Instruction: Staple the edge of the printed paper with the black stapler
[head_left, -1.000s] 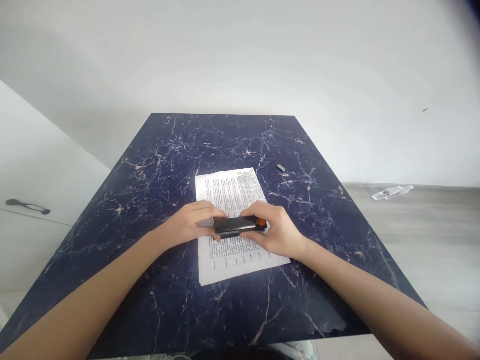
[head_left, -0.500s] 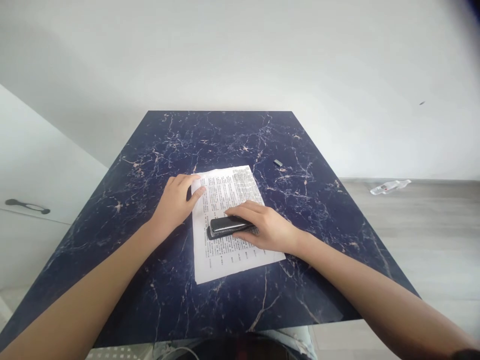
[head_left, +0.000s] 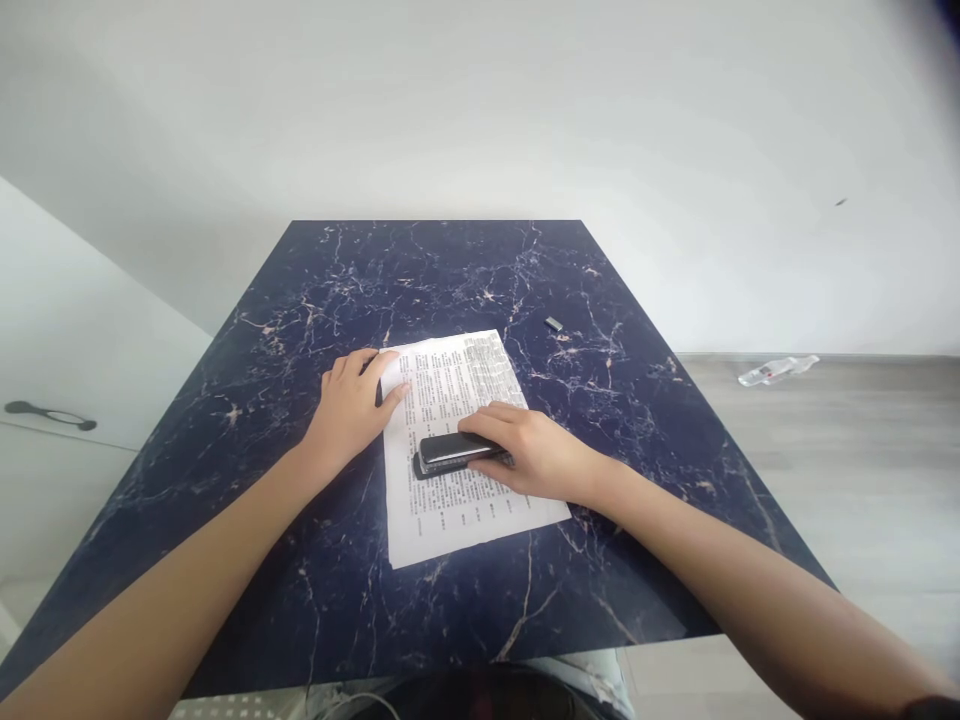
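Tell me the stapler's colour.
The stapler is mostly black where the right hand leaves it visible; head view.

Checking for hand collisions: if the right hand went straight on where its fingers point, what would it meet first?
Probably the left hand, with the held stapler leading; the exact line and depth are unclear.

1. Before me, the paper [head_left: 420,535] lay on the table [head_left: 420,270].
2. My left hand [head_left: 352,402] was at its far left corner, my right hand [head_left: 529,452] around the stapler [head_left: 448,450], over the paper.
3. A block [head_left: 553,324] lay right of the far right corner (apart from it).
4. Behind the table stood the wall [head_left: 435,110]; rightward, a package [head_left: 776,370] lay on the floor [head_left: 795,480].
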